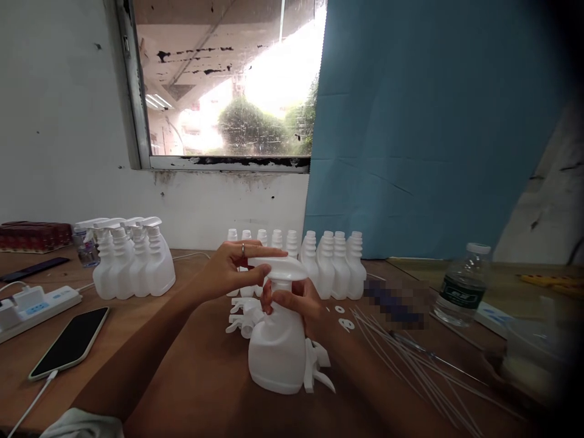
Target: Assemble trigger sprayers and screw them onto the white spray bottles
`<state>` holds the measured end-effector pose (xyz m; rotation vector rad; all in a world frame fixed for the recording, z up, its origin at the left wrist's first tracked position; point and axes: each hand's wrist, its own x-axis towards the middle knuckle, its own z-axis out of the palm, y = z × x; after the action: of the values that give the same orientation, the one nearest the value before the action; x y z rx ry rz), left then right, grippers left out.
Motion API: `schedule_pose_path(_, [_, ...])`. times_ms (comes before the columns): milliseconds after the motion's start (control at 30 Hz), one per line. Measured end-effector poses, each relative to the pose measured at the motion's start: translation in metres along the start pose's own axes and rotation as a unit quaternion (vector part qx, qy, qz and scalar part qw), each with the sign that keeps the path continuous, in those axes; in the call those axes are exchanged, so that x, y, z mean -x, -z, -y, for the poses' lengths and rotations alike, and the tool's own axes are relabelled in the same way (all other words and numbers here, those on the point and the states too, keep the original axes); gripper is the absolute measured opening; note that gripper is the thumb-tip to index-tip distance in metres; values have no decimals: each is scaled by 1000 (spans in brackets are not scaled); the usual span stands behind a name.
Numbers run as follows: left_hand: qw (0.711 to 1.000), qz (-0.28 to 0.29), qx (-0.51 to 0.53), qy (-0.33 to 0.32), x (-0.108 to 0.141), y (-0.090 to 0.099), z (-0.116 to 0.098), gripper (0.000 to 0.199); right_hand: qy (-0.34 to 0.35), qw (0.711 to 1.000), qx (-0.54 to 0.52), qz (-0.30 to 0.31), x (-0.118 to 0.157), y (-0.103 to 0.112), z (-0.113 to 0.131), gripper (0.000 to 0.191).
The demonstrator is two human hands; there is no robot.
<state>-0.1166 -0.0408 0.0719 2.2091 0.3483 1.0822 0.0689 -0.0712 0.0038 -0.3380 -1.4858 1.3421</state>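
A white plastic spray bottle (276,356) stands upright on the table in front of me, with a white trigger spray head (285,269) on its neck. My left hand (241,266) grips the spray head, forefinger along its top and thumb on its side. Fingers of my right hand (303,304) close round the bottle's neck, just under the head. Loose trigger spray heads (246,317) lie left of the bottle, and another loose spray head (317,365) lies at its right. Behind my hands is a row of headless white bottles (340,271), partly hidden.
At left are bottles with spray heads (134,264), a phone (70,342) on a cable and a power strip (41,310). Thin white tubes (420,371), small white rings (347,324) and a labelled water bottle (462,289) lie or stand at right.
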Motion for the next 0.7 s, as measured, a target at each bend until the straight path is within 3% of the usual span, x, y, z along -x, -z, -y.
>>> schedule_pose_path(233, [1000,18,-14,-7,0,2,2,30,13,1000,3,-13,1,-2,1,24])
schedule_pose_path(367, [998,-1,-51,-19,0,3,-2,31,11,1000,-17,-7,1,-4,3,26])
schedule_pose_path(700, [998,1,-64,-2,0,2,-4,32,20,998,41,-46,0,-6,1,24])
